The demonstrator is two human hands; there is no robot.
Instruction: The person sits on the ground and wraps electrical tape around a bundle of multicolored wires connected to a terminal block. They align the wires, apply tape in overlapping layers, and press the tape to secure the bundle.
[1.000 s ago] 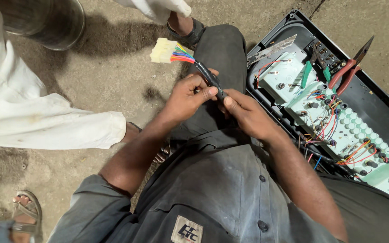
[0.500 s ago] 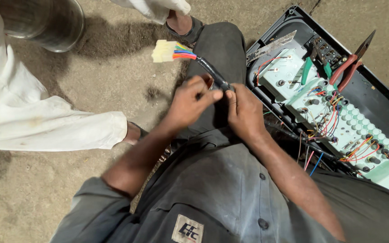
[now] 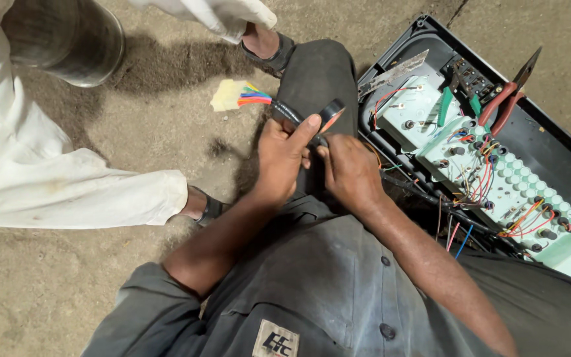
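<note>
Dusty concrete floor spreads under me, and I sit low over my own knee in grey work clothes. My left hand and right hand meet just above that knee, knuckles nearly touching. Between them runs a black-wrapped cable. My left fingers are closed around it, the forefinger stretched out along the top toward a roll of black tape, which stands on edge right at that fingertip. My right fingers are curled in and pressed together over the cable just below the roll; whether they pinch the tape's loose end I cannot tell, since my own knuckles hide it.

Beyond my left hand the cable ends in a fan of coloured wires going into a pale yellow plug, which lies on the floor well clear of my hands.

To my right sits an open black case holding a pale green board thick with red, orange and blue wiring. Red-handled pliers rest on its upper edge.

On my left stands another person in white cloth, sandalled foot beside my arm, with a steel pot behind.
</note>
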